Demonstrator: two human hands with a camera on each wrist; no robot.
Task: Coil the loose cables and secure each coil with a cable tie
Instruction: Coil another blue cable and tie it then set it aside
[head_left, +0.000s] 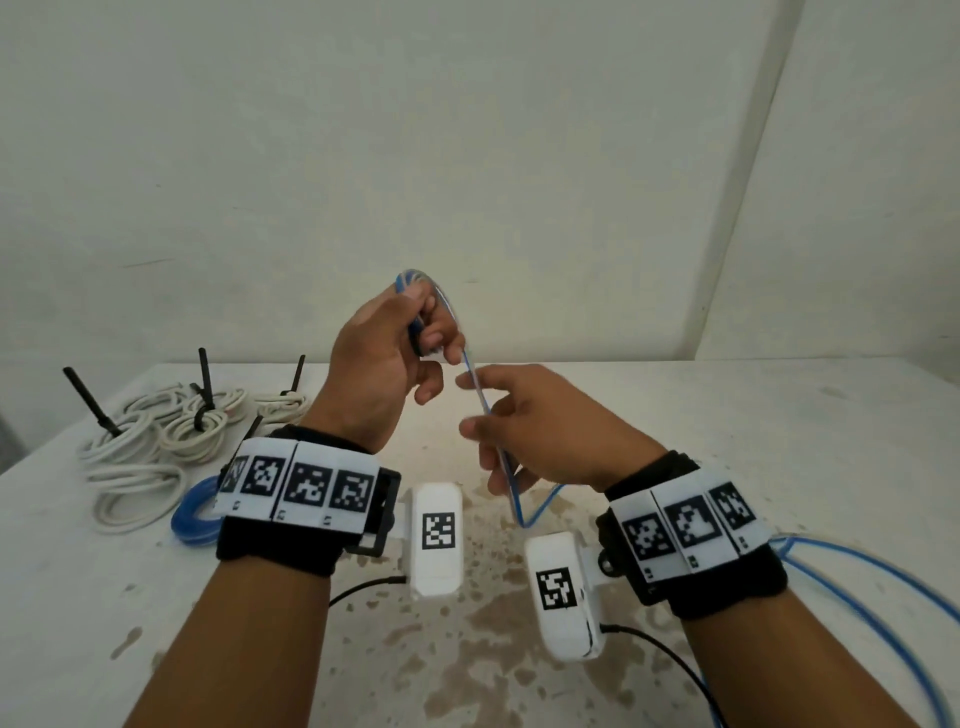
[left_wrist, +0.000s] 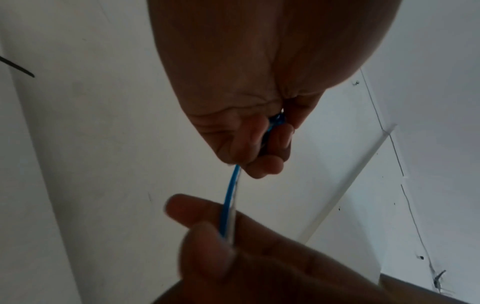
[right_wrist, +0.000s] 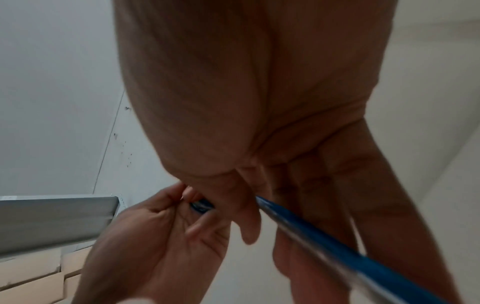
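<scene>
A blue-and-white cable runs taut between my two hands above the table. My left hand is raised and grips a small coil of it, with loops showing above the fist. In the left wrist view the left hand has its fingers curled round the cable. My right hand sits lower and holds the strand between thumb and curled fingers. The cable passes through the right hand in the right wrist view. Slack trails off the table's right side.
Several white cable coils bound with black cable ties lie at the table's back left. A finished blue coil lies beside them, partly hidden by my left wristband. Thin black leads hang from both wrist cameras. A white wall stands behind.
</scene>
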